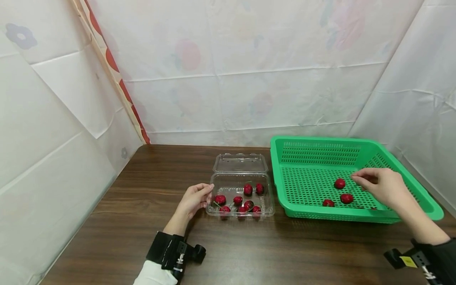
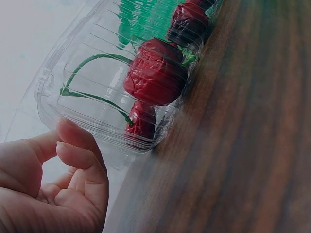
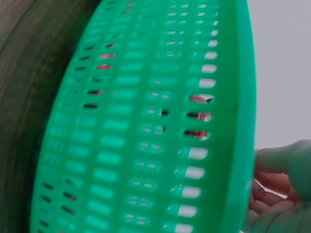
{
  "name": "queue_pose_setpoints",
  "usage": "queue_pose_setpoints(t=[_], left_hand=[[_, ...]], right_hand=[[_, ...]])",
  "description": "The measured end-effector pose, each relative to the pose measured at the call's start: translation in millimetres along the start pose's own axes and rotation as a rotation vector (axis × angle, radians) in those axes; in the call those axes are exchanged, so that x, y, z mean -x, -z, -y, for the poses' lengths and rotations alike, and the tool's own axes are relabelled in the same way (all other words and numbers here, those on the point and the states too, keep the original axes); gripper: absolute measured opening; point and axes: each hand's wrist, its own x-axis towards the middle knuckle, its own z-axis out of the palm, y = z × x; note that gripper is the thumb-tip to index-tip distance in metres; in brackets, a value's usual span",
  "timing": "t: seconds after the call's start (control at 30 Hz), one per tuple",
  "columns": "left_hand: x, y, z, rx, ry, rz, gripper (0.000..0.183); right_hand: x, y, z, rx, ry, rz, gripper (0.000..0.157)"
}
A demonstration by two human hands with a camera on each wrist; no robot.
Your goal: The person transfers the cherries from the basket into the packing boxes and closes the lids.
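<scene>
My left hand (image 1: pixel 194 200) grips the left rim of a clear plastic clamshell box (image 1: pixel 228 184), its lid hinged back. Several wrinkled red cherries (image 1: pixel 247 190) lie inside. In the left wrist view, thumb and finger meet by the box's corner, and green stems (image 2: pixel 92 58) show through the wall. My right hand (image 1: pixel 386 186) hovers over the green plastic basket (image 1: pixel 306 178), thumb and index fingertips close together. A cherry (image 1: pixel 339 183) is just left of those fingertips; I cannot tell whether they pinch its stem. The basket wall (image 3: pixel 116 145) hides the fingertips in the right wrist view.
More cherries (image 1: pixel 346 198) lie in the basket near its front wall. Box and basket stand side by side on a dark wooden table (image 1: pixel 249 253). White patterned sheeting (image 1: pixel 228 99) hangs behind the table and along both sides.
</scene>
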Motion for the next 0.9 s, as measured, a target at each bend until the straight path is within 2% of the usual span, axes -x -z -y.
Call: queue_pose_setpoints(t=[0.53,0.9], left_hand=[[0.0,0.5,0.6,0.001,-0.004,0.007,0.026],[-0.9,0.2,0.9,-0.001,-0.009,0.011,0.027]], right_hand=[[1.9,1.0,49.4,-0.027,0.139,-0.167,0.008],[-0.9,-1.9,85.5,-0.072,0.248,-0.257,0.013]])
